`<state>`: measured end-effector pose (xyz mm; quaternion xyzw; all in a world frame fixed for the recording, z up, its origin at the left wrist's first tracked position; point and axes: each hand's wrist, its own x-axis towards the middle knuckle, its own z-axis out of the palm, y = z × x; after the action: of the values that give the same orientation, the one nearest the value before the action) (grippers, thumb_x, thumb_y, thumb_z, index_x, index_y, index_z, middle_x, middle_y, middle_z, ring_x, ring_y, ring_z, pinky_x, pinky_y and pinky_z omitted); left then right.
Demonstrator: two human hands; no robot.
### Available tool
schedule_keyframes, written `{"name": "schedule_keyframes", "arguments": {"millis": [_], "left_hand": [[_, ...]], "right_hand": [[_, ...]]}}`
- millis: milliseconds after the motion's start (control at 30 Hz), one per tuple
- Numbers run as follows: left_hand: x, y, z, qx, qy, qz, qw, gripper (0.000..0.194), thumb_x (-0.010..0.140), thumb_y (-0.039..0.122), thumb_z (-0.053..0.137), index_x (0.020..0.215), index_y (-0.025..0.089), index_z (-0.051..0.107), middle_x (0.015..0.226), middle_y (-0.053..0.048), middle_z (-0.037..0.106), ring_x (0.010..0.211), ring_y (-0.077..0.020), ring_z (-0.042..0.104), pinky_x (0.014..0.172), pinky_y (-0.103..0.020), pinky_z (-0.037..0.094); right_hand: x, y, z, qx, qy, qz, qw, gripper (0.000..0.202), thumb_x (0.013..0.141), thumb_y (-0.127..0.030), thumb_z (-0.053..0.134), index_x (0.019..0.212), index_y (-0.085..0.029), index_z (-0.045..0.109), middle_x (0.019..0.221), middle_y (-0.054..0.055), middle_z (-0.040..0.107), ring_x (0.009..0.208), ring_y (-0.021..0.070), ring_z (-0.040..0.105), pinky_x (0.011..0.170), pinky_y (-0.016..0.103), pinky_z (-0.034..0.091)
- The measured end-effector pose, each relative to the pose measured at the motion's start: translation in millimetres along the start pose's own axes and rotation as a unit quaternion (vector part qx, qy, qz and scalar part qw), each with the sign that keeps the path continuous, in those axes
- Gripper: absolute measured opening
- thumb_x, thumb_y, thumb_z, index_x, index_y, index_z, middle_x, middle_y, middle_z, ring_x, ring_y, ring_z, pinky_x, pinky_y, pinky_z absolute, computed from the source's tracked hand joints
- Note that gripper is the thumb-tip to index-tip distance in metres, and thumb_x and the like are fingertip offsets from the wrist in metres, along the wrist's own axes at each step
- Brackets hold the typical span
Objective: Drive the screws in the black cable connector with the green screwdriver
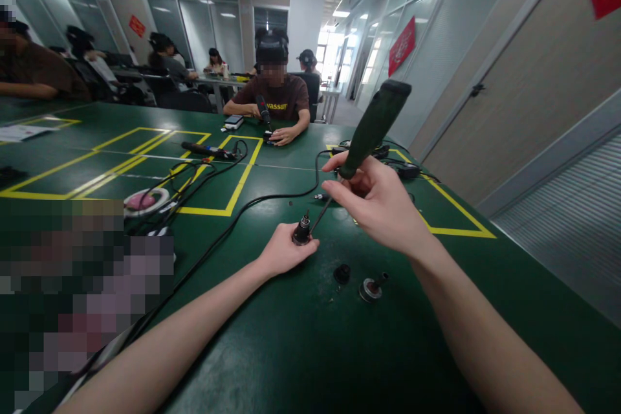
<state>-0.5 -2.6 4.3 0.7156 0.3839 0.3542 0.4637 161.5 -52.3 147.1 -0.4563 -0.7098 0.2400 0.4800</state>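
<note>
My left hand [280, 252] is closed around a black cylindrical tool part [301, 233] with a thin metal tip pointing up. Just above and to the right, my right hand [383, 204] grips a screwdriver [374, 126] where its dark green handle meets the shaft. The handle tilts up to the right. Its thin shaft slants down to the left, its end beside the black part; whether they touch I cannot tell. Near my hands on the table lie a small black cap [342, 273] and a round metal-rimmed piece [371, 289] with a dark stub.
A black cable [252, 202] runs across the green table [272, 349]. Further left lie a black pen-shaped tool [208, 151] and a white ring-shaped roll [145, 200]. Cables and a black adapter [408, 170] sit behind my right hand. Opposite, a person [274, 87] handles another tool.
</note>
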Motion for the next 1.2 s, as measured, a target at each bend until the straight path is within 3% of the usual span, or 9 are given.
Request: {"name": "schedule_keyframes", "arguments": {"millis": [233, 467, 700, 800, 967, 1200], "left_hand": [[-0.1, -0.3, -0.5, 0.002, -0.001, 0.001, 1.0, 0.023, 0.076, 0.035, 0.068, 0.064, 0.018, 0.059, 0.06, 0.004, 0.054, 0.06, -0.0125, 0.048, 0.062, -0.026, 0.039], [0.6, -4.1, 0.0, 0.005, 0.001, 0.008, 1.0, 0.023, 0.077, 0.037, 0.067, 0.066, 0.018, 0.058, 0.06, 0.003, 0.055, 0.06, -0.0125, 0.048, 0.062, -0.027, 0.039], [-0.5, -2.3, 0.3, -0.007, -0.005, 0.01, 1.0, 0.019, 0.075, 0.034, 0.063, 0.066, 0.019, 0.057, 0.061, 0.004, 0.054, 0.06, -0.0119, 0.046, 0.061, -0.026, 0.038], [-0.4, -3.7, 0.9, -0.009, -0.007, 0.014, 1.0, 0.017, 0.074, 0.033, 0.061, 0.066, 0.019, 0.057, 0.06, 0.004, 0.052, 0.059, -0.0118, 0.045, 0.061, -0.027, 0.038], [0.7, -6.2, 1.6, 0.002, -0.007, 0.025, 1.0, 0.018, 0.074, 0.035, 0.059, 0.066, 0.019, 0.056, 0.061, 0.004, 0.051, 0.06, -0.0119, 0.044, 0.061, -0.027, 0.036], [-0.3, -4.3, 1.2, 0.003, -0.003, 0.032, 0.999, 0.018, 0.075, 0.036, 0.058, 0.067, 0.019, 0.056, 0.063, 0.003, 0.052, 0.061, -0.0123, 0.045, 0.062, -0.027, 0.038]], "right_hand": [[0.3, 3.8, 1.3, 0.014, 0.011, -0.008, 1.0, 0.029, 0.08, -0.02, 0.064, 0.107, -0.024, 0.056, 0.073, -0.007, 0.045, 0.06, 0.0108, 0.045, 0.056, 0.028, 0.037], [0.8, 2.7, 1.6, -0.037, 0.001, -0.009, 0.999, 0.014, 0.093, -0.033, 0.065, 0.101, -0.024, 0.058, 0.062, -0.009, 0.039, 0.054, 0.0105, 0.037, 0.053, 0.029, 0.028], [-0.5, 2.2, 0.9, -0.006, 0.005, -0.005, 1.0, 0.021, 0.087, -0.023, 0.066, 0.107, -0.023, 0.057, 0.069, -0.008, 0.044, 0.058, 0.0097, 0.043, 0.055, 0.028, 0.034], [-0.2, 4.3, 1.1, -0.008, 0.001, 0.001, 1.0, 0.022, 0.088, -0.024, 0.065, 0.107, -0.021, 0.057, 0.071, -0.008, 0.045, 0.06, 0.01, 0.046, 0.057, 0.028, 0.038], [0.0, 5.8, -0.1, -0.027, -0.018, 0.008, 0.999, 0.02, 0.092, -0.033, 0.065, 0.105, -0.021, 0.056, 0.065, -0.009, 0.041, 0.055, 0.0097, 0.04, 0.052, 0.028, 0.032], [-1.1, 2.9, -0.2, -0.012, -0.023, -0.001, 1.0, 0.022, 0.088, -0.026, 0.065, 0.107, -0.02, 0.057, 0.07, -0.008, 0.044, 0.058, 0.0098, 0.043, 0.054, 0.027, 0.036]]}}
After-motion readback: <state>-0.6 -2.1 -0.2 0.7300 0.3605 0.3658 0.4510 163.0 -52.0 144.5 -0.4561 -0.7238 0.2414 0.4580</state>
